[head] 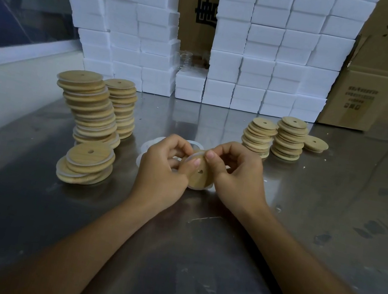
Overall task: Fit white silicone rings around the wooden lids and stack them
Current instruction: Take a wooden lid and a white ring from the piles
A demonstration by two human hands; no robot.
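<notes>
Behind both hands (162, 167) (239, 175) gripping lid (197, 173): printed cartons (359, 98) (unreadable).

The hands (200, 166) hide most loose white rings (147, 146); box print (361, 97) is too blurred to read.

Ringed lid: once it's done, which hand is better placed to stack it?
Probably the left hand: the short stack of ringed lids lies on its side, nearer than to the right hand. Both grip the lid.
</notes>
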